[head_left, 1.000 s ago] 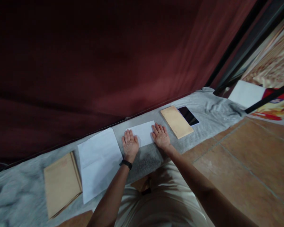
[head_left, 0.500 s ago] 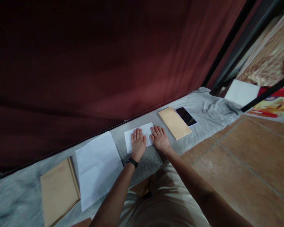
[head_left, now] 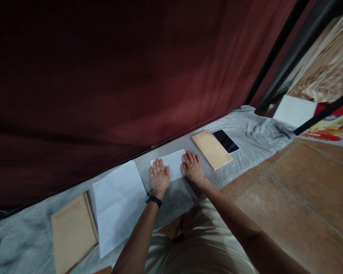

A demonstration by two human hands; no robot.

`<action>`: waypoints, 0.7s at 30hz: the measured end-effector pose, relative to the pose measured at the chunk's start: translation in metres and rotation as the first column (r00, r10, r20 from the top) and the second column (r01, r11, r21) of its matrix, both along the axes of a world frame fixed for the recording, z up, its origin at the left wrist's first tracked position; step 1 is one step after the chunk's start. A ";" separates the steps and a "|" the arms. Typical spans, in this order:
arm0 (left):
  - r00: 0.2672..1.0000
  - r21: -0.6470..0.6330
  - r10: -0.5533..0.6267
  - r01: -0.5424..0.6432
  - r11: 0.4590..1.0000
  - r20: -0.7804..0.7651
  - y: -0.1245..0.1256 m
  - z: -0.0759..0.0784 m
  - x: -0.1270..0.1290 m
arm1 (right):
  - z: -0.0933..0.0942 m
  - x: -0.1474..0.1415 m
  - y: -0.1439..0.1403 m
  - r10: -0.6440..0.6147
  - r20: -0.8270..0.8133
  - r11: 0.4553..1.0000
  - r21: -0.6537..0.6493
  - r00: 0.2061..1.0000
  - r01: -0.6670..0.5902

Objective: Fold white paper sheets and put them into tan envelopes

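Observation:
A small folded white paper [head_left: 173, 164] lies on the grey cloth [head_left: 246, 152] in front of me. My left hand [head_left: 159, 177], with a black band on the wrist, rests flat on the paper's left end, fingers spread. At the paper's right end my right hand [head_left: 193, 167] also presses flat. Neither hand holds anything. A larger white sheet [head_left: 117, 201] lies to the left of my left hand. A tan envelope [head_left: 212, 149] lies just right of my right hand.
A black phone [head_left: 225, 140] sits beside the tan envelope. A stack of tan envelopes [head_left: 72, 232] lies at the far left. A dark red curtain [head_left: 117, 76] hangs behind the cloth. Brown floor tiles [head_left: 303, 198] spread to the right, with a white sheet [head_left: 294, 111] beyond.
My left hand slid right along the folded paper towards the right hand, then back to the paper's left end. My right hand stayed at the right end.

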State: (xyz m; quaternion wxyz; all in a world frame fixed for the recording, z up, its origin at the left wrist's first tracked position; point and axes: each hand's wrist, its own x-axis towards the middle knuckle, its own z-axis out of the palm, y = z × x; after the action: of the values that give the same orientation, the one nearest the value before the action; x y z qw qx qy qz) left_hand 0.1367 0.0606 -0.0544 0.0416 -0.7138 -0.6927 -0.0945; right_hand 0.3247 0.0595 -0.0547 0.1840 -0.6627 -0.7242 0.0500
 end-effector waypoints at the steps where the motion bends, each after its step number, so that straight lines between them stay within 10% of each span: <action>1: 1.000 0.003 0.000 0.000 1.000 0.003 0.000 0.000 0.000 | 0.001 -0.004 0.002 0.011 0.000 1.000 0.007 1.000 -0.011; 21: 0.977 -0.114 -0.209 0.205 0.972 -0.028 0.040 0.024 -0.004 | -0.011 -0.032 0.008 0.147 -0.005 0.984 0.100 0.989 -0.145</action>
State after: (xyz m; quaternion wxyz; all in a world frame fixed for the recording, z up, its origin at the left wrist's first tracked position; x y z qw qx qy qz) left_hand 0.1324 0.1004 -0.0306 0.0060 -0.7851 -0.6176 -0.0455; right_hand 0.2931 0.0671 -0.0658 0.2169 -0.5976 -0.7713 0.0314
